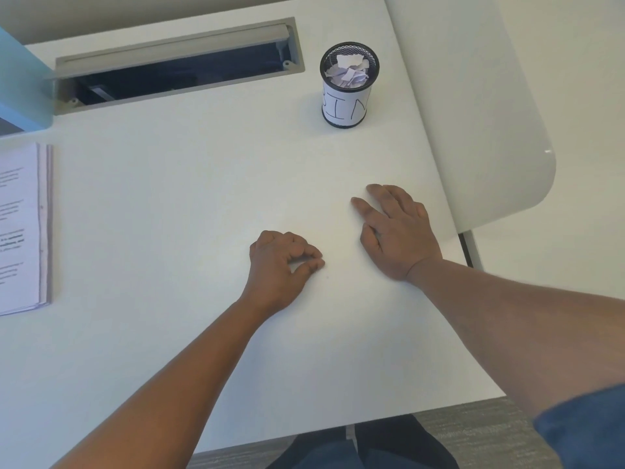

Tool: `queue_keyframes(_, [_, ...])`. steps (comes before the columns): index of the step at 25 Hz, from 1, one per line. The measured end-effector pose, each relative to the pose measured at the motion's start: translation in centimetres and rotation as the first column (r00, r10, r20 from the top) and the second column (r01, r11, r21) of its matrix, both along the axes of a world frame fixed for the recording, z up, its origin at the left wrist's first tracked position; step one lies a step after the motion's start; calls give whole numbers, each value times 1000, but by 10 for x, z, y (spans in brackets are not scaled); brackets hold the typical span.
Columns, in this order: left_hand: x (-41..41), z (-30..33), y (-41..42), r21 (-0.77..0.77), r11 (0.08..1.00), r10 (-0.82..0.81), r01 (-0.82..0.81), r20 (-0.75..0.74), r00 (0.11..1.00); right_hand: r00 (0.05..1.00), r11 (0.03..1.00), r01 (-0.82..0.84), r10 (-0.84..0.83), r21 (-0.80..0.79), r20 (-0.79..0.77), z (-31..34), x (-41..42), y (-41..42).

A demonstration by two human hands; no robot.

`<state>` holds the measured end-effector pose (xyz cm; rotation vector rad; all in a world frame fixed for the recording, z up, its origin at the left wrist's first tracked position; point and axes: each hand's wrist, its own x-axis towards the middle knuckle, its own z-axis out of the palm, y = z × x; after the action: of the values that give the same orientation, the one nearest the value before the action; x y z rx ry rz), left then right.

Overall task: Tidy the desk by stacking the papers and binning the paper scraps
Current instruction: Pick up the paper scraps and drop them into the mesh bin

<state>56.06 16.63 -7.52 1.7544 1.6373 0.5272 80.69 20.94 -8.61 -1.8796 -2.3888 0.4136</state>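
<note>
A stack of printed papers [23,228] lies squared at the desk's left edge, partly cut off by the frame. The black mesh cup labelled BIN [348,86] stands at the back right and holds several white paper scraps [348,71]. My left hand [280,269] rests on the white desk [169,198] near the middle, fingers curled with thumb and fingertips pinched together; I cannot tell whether a tiny scrap is between them. My right hand [395,231] lies flat on the desk to its right, fingers spread, holding nothing.
An open grey cable tray slot [176,66] runs along the back of the desk. A light blue divider [20,86] stands at the far left. A second white tabletop [490,113] adjoins on the right. The desk's front edge is close to my legs.
</note>
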Motion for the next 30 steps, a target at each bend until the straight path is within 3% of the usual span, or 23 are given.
queue_keyframes(5, [-14, 0, 1, -5, 996, -90, 91, 47, 995, 1000, 1000, -1, 1, 2, -4, 0, 0, 0])
queue_keyframes(11, [11, -2, -29, 108, 994, 17, -21, 39, 999, 1000, 1000, -1, 1, 3, -5, 0, 0, 0])
queue_keyframes(15, [18, -6, -26, 77, 992, 98, -102, 51, 994, 1000, 1000, -2, 2, -3, -11, 1, 0, 1])
queue_keyframes(24, [25, -10, -27, 98, 994, 49, -46, -31, 998, 1000, 1000, -9, 9, 10, -12, 0, 0, 0])
queue_keyframes(30, [5, 7, -20, 49, 999, 7, -14, 126, 992, 1000, 1000, -8, 8, 12, -14, 0, 0, 0])
